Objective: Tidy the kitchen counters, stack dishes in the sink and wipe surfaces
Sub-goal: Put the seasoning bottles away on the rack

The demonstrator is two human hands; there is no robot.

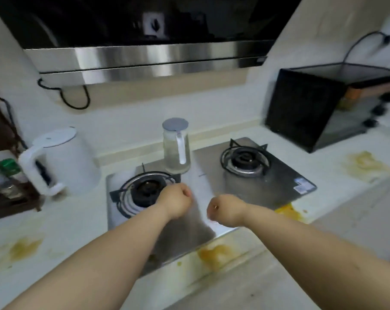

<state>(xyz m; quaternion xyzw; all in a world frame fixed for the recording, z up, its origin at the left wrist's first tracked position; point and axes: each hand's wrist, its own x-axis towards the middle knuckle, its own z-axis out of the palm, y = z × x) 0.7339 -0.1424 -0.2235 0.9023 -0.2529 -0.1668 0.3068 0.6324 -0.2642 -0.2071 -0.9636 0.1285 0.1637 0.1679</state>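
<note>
While both fists hung clenched over the stove (279, 175) at mid-frame, the left hand (176, 203) and right hand (223, 210) seemingly held nothing, though blur between them left that uncertain. Four yellow stains marked the counter (77, 220), awaiting wiping. Two burners flanked one glass jug (176, 146); one white kettle (60, 159) stood centre left, probably parked clear.

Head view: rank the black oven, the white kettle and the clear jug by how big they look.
1. Black oven, largest, though partly cut off at the frame edge.
2. White kettle.
3. Clear jug, smallest; it also stands farther back than the kettle.
</note>
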